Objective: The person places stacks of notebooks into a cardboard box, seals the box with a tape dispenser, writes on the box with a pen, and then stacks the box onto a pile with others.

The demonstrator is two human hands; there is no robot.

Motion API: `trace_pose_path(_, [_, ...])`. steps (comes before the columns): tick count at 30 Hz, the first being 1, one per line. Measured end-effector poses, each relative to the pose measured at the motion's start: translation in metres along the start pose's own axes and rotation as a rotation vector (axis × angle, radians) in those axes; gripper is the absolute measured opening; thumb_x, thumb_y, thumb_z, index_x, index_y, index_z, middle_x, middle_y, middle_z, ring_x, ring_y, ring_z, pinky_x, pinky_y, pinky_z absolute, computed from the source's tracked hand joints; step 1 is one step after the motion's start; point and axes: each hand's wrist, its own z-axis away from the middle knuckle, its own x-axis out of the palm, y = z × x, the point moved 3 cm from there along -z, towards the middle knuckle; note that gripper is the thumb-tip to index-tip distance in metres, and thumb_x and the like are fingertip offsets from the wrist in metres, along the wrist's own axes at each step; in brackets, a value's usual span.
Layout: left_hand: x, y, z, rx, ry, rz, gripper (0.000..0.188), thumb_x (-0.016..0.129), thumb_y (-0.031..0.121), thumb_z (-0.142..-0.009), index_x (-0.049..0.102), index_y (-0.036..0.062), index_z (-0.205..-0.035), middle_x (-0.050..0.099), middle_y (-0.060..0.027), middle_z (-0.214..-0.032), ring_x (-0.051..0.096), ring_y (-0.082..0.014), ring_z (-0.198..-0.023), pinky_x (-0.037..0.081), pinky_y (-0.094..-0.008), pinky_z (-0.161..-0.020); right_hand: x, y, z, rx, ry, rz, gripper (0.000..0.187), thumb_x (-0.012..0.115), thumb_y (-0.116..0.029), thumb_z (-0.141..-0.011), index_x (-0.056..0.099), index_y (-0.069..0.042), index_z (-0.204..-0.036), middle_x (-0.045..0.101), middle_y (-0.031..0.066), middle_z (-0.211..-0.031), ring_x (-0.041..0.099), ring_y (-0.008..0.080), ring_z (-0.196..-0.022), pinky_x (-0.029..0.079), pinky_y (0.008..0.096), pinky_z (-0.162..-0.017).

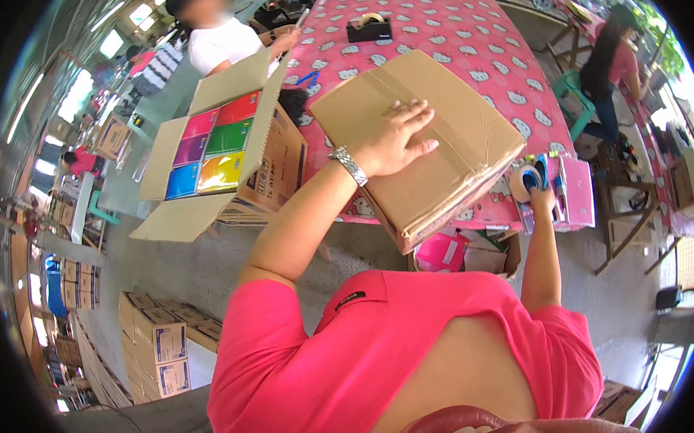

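A closed cardboard box point(459, 119) sits at a slant on the table's near edge, with a strip of tape along its top seam. My left hand point(394, 141) lies flat on its top, fingers spread. At the table's right corner, my right hand point(542, 200) is closed round a blue hand-held tape dispenser point(542, 171) with a pale tape roll; its fingers are partly hidden. Left of the closed box stands an open carton point(271, 169), flaps up, holding several bright packs point(212, 141) in pink, red, purple, green, blue and yellow.
A pink patterned cloth covers the table point(447, 26). On it stands a black desk tape dispenser point(370, 30). Pink boxes point(577, 191) are beside my right hand. Below the edge is a bin point(511, 256). Stacked cartons point(155, 341) stand lower left. People work at far left and right.
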Motion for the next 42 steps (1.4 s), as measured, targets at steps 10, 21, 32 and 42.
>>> trace_pose_path(10, [0.005,-0.03,-0.003,0.048,-0.146,0.085,0.052,0.043,0.043,-0.095,0.043,0.0116,-0.136,0.034,-0.0094,-0.146,0.028,-0.0239,-0.137,0.014,-0.0449,-0.113,-0.114,-0.192,0.116,-0.443,-0.143,-1.127,0.056,0.059,-0.003,-0.076,0.032,-0.011,-0.124,0.054,0.0086,-0.098,0.058,0.016,-0.079,0.048,0.0264,-0.066])
trace_pose_path(21, [-0.03,-0.033,-0.019,-0.45,0.126,1.082,0.059,0.04,0.057,-0.092,0.059,0.0041,-0.112,0.064,-0.01,-0.108,0.06,-0.0186,-0.102,0.047,-0.0354,-0.088,-0.072,-0.306,0.262,-1.183,0.045,-0.264,0.061,0.071,-0.024,-0.073,0.05,-0.027,-0.13,0.052,0.0173,-0.106,0.061,0.0347,-0.089,0.053,0.0435,-0.074])
trace_pose_path(32, [-0.089,-0.009,-0.026,-0.39,0.222,1.51,0.025,0.063,0.026,-0.088,0.063,0.0042,-0.1,0.064,-0.0059,-0.093,0.06,-0.0153,-0.083,0.049,-0.029,-0.075,-0.077,-0.312,0.257,-1.282,-0.037,-0.225,0.063,0.07,-0.019,-0.072,0.051,-0.021,-0.132,0.054,0.0181,-0.101,0.06,0.0321,-0.085,0.051,0.0397,-0.074])
trace_pose_path(42, [-0.069,-0.028,-0.021,-0.567,-0.202,1.669,0.013,0.056,0.019,-0.09,0.061,0.0081,-0.092,0.063,-0.003,-0.083,0.058,-0.0132,-0.073,0.048,-0.0271,-0.068,-0.08,-0.317,0.265,-1.329,-0.013,-0.155,0.061,0.073,-0.025,-0.074,0.052,-0.02,-0.131,0.054,0.0179,-0.101,0.06,0.0318,-0.085,0.052,0.0406,-0.074])
